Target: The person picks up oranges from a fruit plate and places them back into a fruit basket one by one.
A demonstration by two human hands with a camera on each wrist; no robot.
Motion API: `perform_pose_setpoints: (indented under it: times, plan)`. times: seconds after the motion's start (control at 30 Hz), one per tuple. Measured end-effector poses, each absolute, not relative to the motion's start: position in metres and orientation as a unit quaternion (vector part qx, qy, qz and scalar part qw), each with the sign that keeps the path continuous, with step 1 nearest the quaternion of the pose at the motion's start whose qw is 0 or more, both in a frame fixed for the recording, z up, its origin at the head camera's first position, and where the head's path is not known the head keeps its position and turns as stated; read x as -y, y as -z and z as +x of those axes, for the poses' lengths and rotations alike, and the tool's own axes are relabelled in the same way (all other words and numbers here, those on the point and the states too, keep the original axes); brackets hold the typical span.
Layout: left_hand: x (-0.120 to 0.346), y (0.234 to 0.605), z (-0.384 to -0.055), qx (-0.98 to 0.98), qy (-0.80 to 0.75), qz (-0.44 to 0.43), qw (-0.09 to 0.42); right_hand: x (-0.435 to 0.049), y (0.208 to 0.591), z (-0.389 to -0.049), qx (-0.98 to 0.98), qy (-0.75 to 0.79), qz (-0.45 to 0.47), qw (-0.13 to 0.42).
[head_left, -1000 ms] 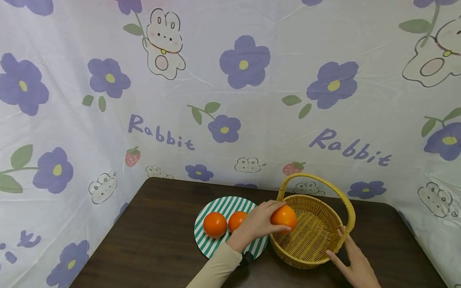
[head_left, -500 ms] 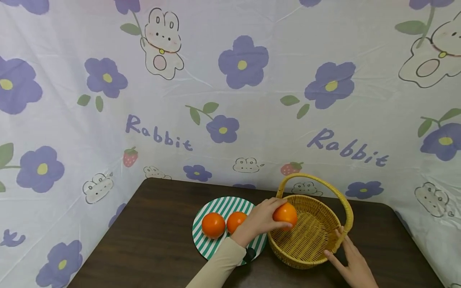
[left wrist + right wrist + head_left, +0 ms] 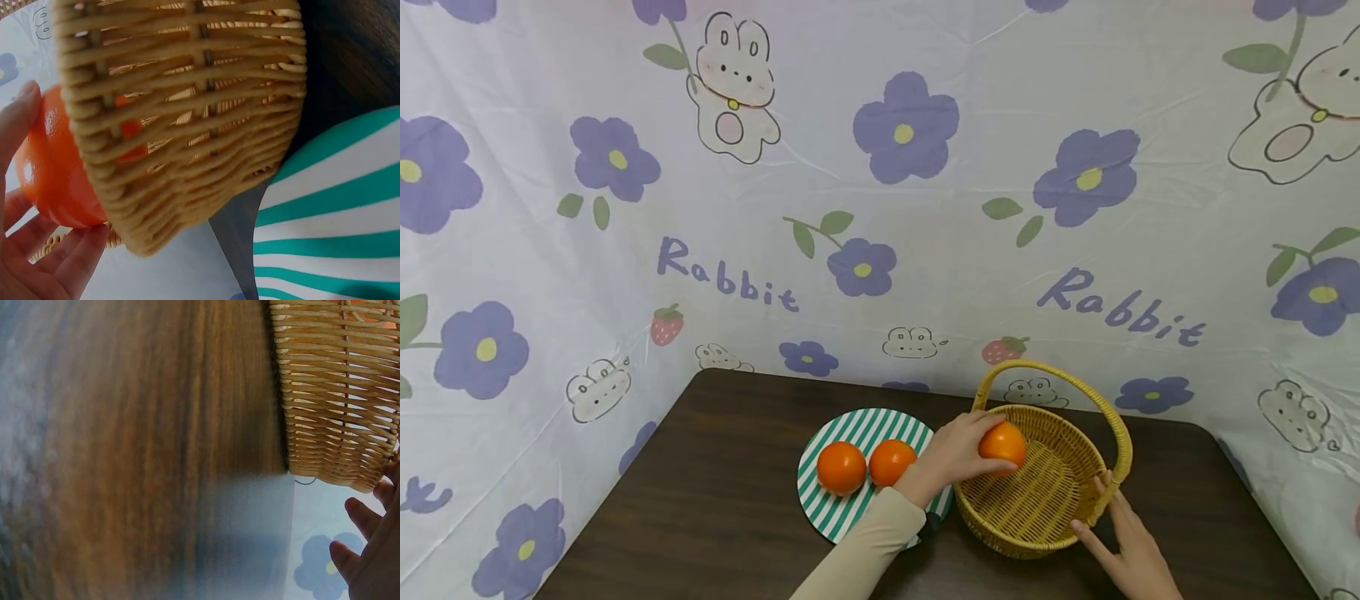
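Note:
In my left hand (image 3: pixel 958 450) I grip a round, glossy orange fruit (image 3: pixel 1003 446), just inside the left rim of a wicker basket (image 3: pixel 1037 500). Seen from the left wrist, the thumb and fingers curl about the fruit (image 3: pixel 59 169), and part of it shows through the weave of the basket wall (image 3: pixel 187 94). My right hand (image 3: pixel 1131 542) rests with spread, fairly straight fingers at the right rim, by the foot of the arched handle (image 3: pixel 1123 433). The right wrist view shows those fingers (image 3: pixel 362 519) beside the basket wall (image 3: pixel 337 394). The basket stands upright.
Left of the basket lies a round green-and-white striped plate (image 3: pixel 831 521). It bears two more round fruits, one at left (image 3: pixel 841 468) and one at right (image 3: pixel 891 462). A dark wooden table (image 3: pixel 700 492) is under everything. A patterned cloth (image 3: pixel 955 208) hangs behind.
My left hand, with the fruit, has shifted slightly right, further over the inside of the basket. The right hand still rests at the rim. The two fruits on the plate stay put.

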State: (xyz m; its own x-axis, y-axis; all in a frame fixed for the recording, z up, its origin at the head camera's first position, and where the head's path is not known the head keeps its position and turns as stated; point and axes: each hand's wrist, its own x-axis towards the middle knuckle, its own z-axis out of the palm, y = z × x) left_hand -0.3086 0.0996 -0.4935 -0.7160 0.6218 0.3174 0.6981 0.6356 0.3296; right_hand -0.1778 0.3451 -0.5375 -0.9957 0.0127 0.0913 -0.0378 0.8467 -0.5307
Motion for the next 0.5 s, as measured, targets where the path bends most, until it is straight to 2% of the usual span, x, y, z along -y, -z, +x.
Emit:
perform_pose_setpoints:
  times: [0.5]
  plan:
    - [-0.129,0.500,-0.308,0.928,0.161,-0.320,0.101,-0.344,0.536,-0.178,0.959,-0.281,-0.001,0.035]
